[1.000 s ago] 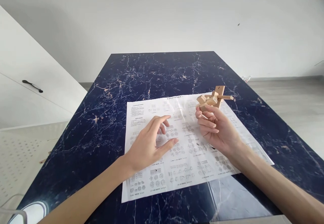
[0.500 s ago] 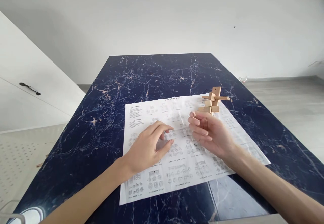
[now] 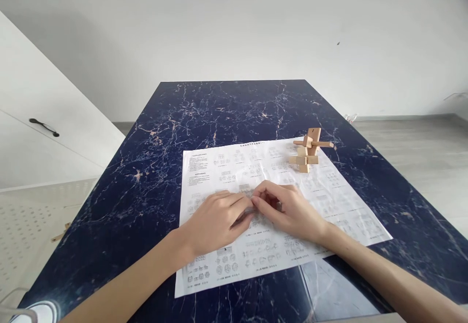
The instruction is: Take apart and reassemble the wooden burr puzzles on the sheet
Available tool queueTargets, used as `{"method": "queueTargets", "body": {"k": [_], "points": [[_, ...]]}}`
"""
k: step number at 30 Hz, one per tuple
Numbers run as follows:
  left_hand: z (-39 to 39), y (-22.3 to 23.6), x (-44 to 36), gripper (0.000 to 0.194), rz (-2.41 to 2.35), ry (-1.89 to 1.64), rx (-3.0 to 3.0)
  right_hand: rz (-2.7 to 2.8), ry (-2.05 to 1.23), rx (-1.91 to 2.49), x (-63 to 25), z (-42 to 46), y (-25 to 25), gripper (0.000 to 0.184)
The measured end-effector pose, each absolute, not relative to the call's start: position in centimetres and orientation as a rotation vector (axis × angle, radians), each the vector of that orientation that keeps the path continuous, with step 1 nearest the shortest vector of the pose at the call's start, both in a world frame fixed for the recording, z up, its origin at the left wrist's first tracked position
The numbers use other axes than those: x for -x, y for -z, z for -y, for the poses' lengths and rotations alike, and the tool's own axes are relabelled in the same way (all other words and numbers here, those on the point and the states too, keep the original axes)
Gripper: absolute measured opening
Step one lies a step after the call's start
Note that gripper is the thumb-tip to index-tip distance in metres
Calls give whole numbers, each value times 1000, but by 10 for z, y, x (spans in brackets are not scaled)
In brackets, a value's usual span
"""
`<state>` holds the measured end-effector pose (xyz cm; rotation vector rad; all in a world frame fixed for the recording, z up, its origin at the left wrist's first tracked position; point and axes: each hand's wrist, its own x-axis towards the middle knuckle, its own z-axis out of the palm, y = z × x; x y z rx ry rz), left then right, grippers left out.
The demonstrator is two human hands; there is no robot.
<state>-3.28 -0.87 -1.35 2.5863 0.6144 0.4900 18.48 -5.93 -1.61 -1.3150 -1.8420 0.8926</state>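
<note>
A wooden interlocking puzzle [image 3: 308,150] of crossed light-wood bars stands by itself on the far right part of a printed instruction sheet [image 3: 329,201]. Both hands rest on the sheet's middle, well short of the puzzle. My left hand [image 3: 215,220] lies palm down with its fingers flat on the paper. My right hand [image 3: 288,211] lies beside it, fingers loosely bent, its fingertips meeting those of the left hand. I see nothing held in either hand.
The sheet lies on a dark blue marble-patterned table [image 3: 226,108]. A white cabinet with a black handle [image 3: 44,127] stands at the left. Grey floor [image 3: 413,147] and a white wall lie beyond the table's right and far edges.
My right hand set the wooden puzzle down on the sheet and drew back toward me. Both hands lowered onto the paper and came together at its middle.
</note>
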Motion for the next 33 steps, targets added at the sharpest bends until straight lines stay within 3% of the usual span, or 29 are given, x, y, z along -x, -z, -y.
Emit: {"method": "queueTargets", "body": {"k": [5,11,18,33], "points": [[9,16,34,26,-618,-499,-2605,1879,-854,1328,-185,59,15,17],[6,15,35,18,-596,-454,-2620,1738,-1038,1342,-182,58,14,22],[5,15,37,25,-612,-487,-2556,1645,-1174,1360,-180,62,13,26],[-4,13,43,7,-652,-459,-2479,1507,-1419,1365,-176,69,11,31]]}}
